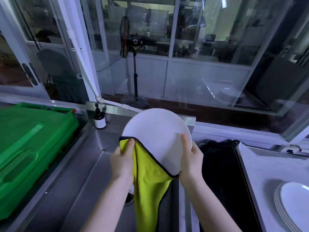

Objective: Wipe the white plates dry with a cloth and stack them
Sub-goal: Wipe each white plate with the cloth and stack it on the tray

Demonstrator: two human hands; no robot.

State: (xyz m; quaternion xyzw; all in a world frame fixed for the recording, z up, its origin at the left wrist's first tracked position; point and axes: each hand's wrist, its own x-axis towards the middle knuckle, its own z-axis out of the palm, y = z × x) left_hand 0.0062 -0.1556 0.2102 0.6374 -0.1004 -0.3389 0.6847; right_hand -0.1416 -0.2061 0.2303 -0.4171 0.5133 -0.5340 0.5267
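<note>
Plate (157, 136) hangs tilted in mid-air over the steel sink (83, 164), resting on nothing. The left hand (122, 158) pinches the cloth (148, 181) against its lower-left rim. The right hand (190, 158) clamps the right rim, thumb on the face. If it is wet, that one bare grip may slip during rubbing and drop it into the sink. The stack (292, 206) sits on the counter (260, 164), well to the right.

A green plastic crate (30, 148) fills nine o'clock. A brown pump bottle (99, 122) stands on the steel bench (66, 190) at eleven; a black pedestal fan (125, 39) at twelve, behind glass.
</note>
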